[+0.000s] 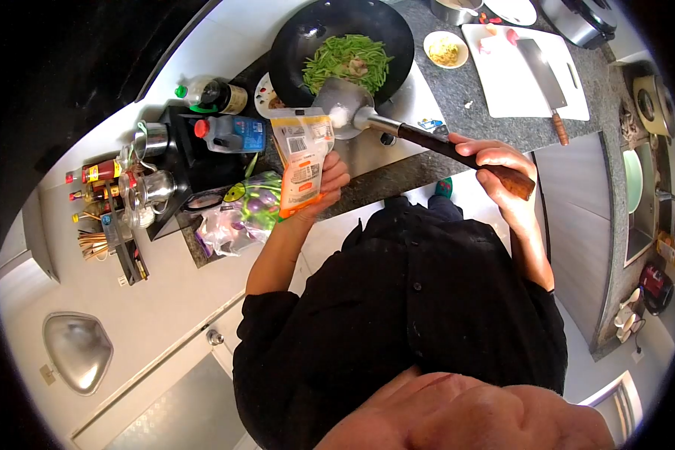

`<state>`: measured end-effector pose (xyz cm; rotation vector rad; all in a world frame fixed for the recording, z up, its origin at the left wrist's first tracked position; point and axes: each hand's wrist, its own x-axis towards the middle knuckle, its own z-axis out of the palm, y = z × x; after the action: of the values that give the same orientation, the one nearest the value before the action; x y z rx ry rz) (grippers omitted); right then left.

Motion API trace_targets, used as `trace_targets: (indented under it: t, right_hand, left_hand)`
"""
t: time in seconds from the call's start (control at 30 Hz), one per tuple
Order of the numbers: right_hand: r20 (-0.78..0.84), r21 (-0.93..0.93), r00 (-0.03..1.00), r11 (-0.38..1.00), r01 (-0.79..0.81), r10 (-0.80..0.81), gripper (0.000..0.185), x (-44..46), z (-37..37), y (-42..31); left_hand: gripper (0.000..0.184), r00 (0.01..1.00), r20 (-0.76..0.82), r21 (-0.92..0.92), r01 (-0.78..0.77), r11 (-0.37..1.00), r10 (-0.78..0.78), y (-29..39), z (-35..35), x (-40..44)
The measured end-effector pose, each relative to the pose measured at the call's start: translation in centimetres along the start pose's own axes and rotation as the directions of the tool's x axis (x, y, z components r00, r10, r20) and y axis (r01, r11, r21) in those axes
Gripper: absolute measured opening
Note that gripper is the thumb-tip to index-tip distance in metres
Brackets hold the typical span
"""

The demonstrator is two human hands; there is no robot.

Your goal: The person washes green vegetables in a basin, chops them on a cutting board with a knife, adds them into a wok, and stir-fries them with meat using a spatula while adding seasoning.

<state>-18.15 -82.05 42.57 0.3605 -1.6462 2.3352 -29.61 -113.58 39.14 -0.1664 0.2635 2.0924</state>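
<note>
My left hand (333, 182) is closed around a white-and-orange printed packet (302, 161), held upright at the front of the stove. The contents of the packet are hidden. My right hand (505, 166) grips the dark wooden handle of a wok spatula (442, 147). Its metal blade (346, 101) is beside the packet's top, at the near rim of a black wok (285, 64). A small heap of white grains (340, 116) lies on the blade. Inside the wok are cut green vegetable strips (349, 60) with some paler pieces on top.
To the right are a bowl of chopped yellowish bits (445, 51) and a white cutting board (502, 94) bearing a cleaver (541, 71). Bottles, including a blue-labelled jug (232, 135), stand left of the stove. A plastic bag of vegetables (251, 214) lies near the counter's edge.
</note>
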Motion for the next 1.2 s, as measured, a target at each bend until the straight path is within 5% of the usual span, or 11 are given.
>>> trace_targets:
  t: [0.13, 0.2, 0.27, 0.37, 0.4, 0.47, 0.53, 0.8, 0.93, 1.13, 1.2]
  right_hand:
    - [0.008, -0.076, 0.999, 0.996, 0.044, -0.044, 0.025, -0.1, 1.5, -0.1]
    - [0.012, -0.091, 0.998, 0.994, 0.060, -0.059, 0.025, -0.3, 2.2, -0.2]
    - [0.033, -0.133, 0.995, 0.986, 0.102, -0.098, 0.022, -0.4, 3.1, -0.3]
    - [0.008, -0.085, 0.994, 0.990, 0.113, -0.113, 0.021, -0.8, 3.4, 0.2]
    - [-0.027, -0.046, 0.992, 0.992, 0.119, -0.120, 0.021, -0.9, 3.6, 0.4]
    - [-0.030, -0.030, 0.988, 0.988, 0.150, -0.151, 0.022, -1.0, 3.8, 0.4]
    - [-0.042, -0.090, 0.987, 0.985, 0.149, -0.153, 0.021, -1.4, 3.8, 0.1]
    - [-0.149, -0.279, 0.957, 0.939, 0.201, -0.249, 0.019, -2.8, 5.5, 0.2]
    - [-0.124, -0.300, 0.962, 0.933, 0.196, -0.242, 0.020, -3.0, 5.4, 2.3]
    - [-0.049, -0.234, 0.991, 0.966, 0.106, -0.121, 0.021, 0.0, 7.7, 3.6]
    - [0.008, -0.203, 0.993, 0.972, 0.116, -0.117, 0.021, 0.9, 9.1, 3.7]
  left_hand:
    - [0.033, 0.996, 0.014, 0.176, 0.088, 0.980, -0.092, 2.1, -2.5, -1.0]
    - [0.023, 0.814, -0.458, 0.684, 0.065, 0.727, 0.358, 2.3, -2.0, -1.3]
    - [0.023, 0.864, -0.384, 0.696, 0.040, 0.717, 0.326, 3.0, -2.3, -2.1]
    - [0.020, 0.893, 0.006, 0.989, -0.072, 0.129, 0.450, 3.8, -2.8, -2.8]
    - [0.020, 0.892, 0.016, 0.988, -0.083, 0.129, 0.453, 3.7, -2.3, -3.3]
    - [0.017, 0.775, 0.235, 0.955, -0.071, -0.289, 0.586, 3.3, -1.3, -4.0]
    - [0.016, 0.689, 0.406, 0.882, -0.123, -0.455, 0.601, 3.4, -1.1, -4.8]
    - [0.021, 0.321, 0.387, 0.917, -0.236, -0.322, 0.865, 7.6, -2.5, -9.0]
    - [0.015, 0.105, 0.441, 0.895, 0.027, -0.446, 0.891, 9.6, -5.8, -14.2]
    - [0.017, -0.234, 0.313, 0.950, 0.087, -0.301, 0.921, 9.5, -14.6, -27.0]
    - [0.020, -0.422, 0.107, 0.961, -0.188, -0.203, 0.900, 8.6, -18.0, -31.6]
